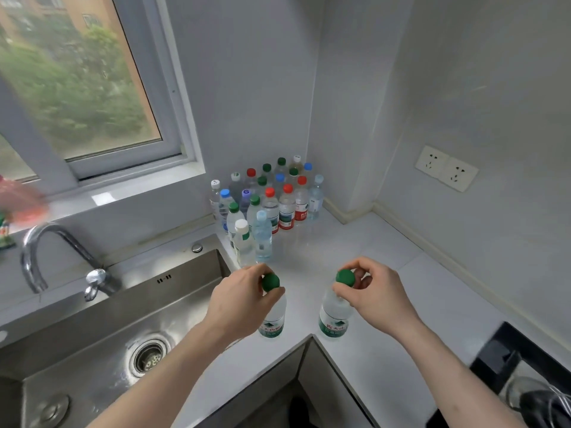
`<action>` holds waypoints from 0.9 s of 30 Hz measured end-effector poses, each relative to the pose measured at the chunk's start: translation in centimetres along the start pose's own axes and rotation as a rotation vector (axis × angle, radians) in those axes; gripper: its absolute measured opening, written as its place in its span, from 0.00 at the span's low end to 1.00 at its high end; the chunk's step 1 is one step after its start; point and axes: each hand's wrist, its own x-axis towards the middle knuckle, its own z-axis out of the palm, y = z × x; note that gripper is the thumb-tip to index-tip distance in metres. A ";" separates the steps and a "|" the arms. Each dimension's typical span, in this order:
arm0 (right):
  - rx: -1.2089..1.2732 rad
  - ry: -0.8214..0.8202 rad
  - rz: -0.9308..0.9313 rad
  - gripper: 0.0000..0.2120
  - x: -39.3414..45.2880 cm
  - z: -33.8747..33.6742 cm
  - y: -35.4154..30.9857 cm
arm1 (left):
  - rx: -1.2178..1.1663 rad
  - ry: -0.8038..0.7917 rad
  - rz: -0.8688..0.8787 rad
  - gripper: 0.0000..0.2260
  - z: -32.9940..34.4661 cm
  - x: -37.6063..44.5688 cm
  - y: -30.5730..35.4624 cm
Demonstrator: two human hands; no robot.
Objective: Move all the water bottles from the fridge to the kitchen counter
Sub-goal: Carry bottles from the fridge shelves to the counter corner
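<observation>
Left hand (244, 299) pinching green-capped bottle (273, 319), right hand (375, 293) pinching another bottle (335, 316)

We can read only a "6" on the purple cap (246, 193) of one bottle in the cluster, while the bottle labels' print stays too blurred.

Soft daylight admitted through the window (77, 81), scene evenly bright, shadows faint, glare on the sink (92, 335), edges bent by wide-angle distortion, left margin blurred.
</observation>
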 end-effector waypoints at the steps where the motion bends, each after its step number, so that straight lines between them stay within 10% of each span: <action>1: -0.005 -0.006 0.003 0.09 1.0 0.1 0.1 | 0.001 -0.010 0.006 0.10 0.2 1.1 -0.1; 27: -0.063 -0.103 0.043 0.09 24.3 3.4 6.3 | 0.401 -0.112 0.076 0.14 6.8 26.9 1.2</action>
